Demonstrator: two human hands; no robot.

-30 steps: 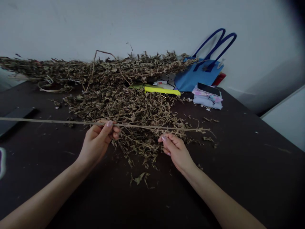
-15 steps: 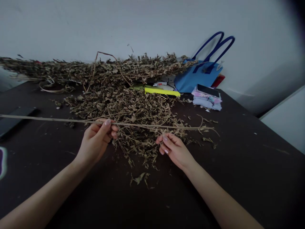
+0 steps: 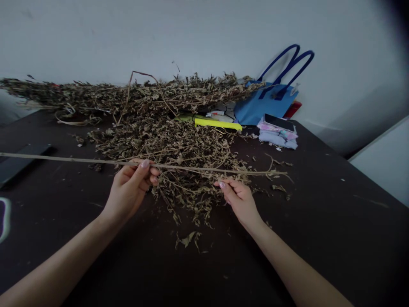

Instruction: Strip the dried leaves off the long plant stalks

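A long, thin dried plant stem (image 3: 79, 160) runs nearly level from the left edge, its forked tip over the right side of the leaves. My left hand (image 3: 129, 183) is shut on it near the middle, thumb on top. Just below the stem's right part, my right hand (image 3: 239, 198) has thumb and forefinger pinched together; what they hold, if anything, is too small to make out. Beneath and behind both hands spreads a loose heap of dried leaves (image 3: 179, 140).
A long bundle of dried stalks (image 3: 191, 91) lies along the wall. A blue bag (image 3: 266, 104), a yellow object (image 3: 219, 124) and a phone (image 3: 279, 122) on folded cloth (image 3: 277, 138) sit at the back right. A dark flat object (image 3: 22, 162) rests on the left of the dark table (image 3: 319, 204).
My right hand has shifted slightly right and its fingers have drawn closer together. My left hand keeps its hold on the stem, almost unmoved.
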